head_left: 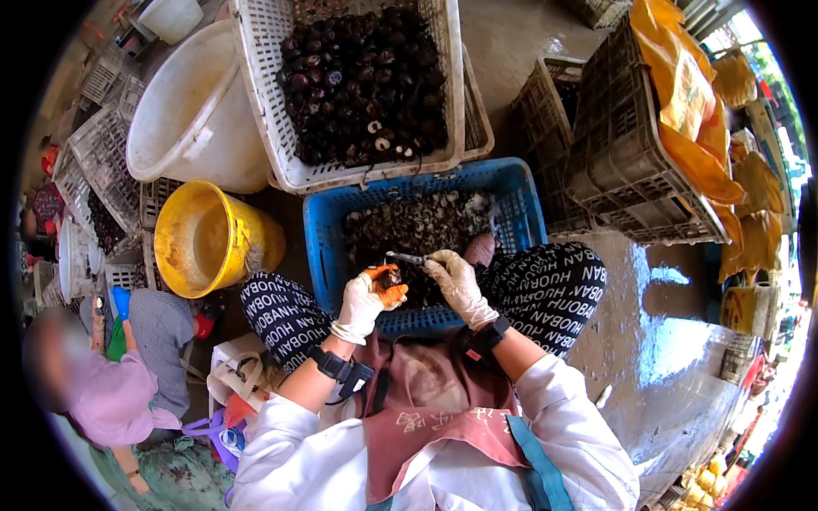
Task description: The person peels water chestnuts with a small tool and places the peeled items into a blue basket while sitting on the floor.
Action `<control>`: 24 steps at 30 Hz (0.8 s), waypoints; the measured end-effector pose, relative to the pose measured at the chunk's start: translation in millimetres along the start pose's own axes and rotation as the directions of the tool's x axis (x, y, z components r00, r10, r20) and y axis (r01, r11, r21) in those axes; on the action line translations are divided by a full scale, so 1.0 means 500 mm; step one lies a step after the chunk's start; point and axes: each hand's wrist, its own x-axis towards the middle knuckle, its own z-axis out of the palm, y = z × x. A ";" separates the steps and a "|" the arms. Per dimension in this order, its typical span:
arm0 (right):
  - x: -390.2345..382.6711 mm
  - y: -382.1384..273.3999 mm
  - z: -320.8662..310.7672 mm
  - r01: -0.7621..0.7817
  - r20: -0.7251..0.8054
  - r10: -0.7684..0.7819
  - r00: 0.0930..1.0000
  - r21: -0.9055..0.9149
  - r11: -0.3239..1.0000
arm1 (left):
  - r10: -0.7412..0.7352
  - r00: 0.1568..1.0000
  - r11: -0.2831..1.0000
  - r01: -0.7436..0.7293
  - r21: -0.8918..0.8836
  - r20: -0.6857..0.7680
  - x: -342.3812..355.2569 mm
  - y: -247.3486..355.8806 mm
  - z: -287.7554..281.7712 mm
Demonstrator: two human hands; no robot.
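My left hand (363, 303), in a white glove with orange fingertips, is closed round a small dark round piece (389, 276). My right hand (454, 286), in a white glove, grips a slim metal tool (403, 256) whose end is over that piece. Both hands are above a blue plastic crate (317, 226) holding dark and whitish scraps (400, 217). Beyond it, a white crate (260, 94) is full of dark round pieces (358, 81), a few showing white faces.
A yellow bucket (192, 243) and white tub (162, 119) are at left, with stacked crates (102, 153). Dark crates draped with orange sacks (673, 77) stand at right on wet floor (656, 332). Another person (111, 383) in a pink top sits at lower left.
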 end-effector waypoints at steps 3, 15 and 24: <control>-0.040 -0.054 0.005 0.042 0.191 -0.023 0.981 -0.099 0.994 | 0.076 0.997 0.994 -0.077 0.077 0.021 -0.003 0.015 0.009; -0.007 0.038 -0.035 -0.089 -0.058 0.078 0.995 -0.229 0.969 | -0.072 0.997 0.995 0.072 0.062 -0.003 -0.033 0.003 0.004; -0.048 -0.034 0.028 0.065 0.075 -0.064 0.995 -0.014 0.998 | -0.058 0.998 0.997 0.056 0.047 0.024 -0.024 0.016 -0.010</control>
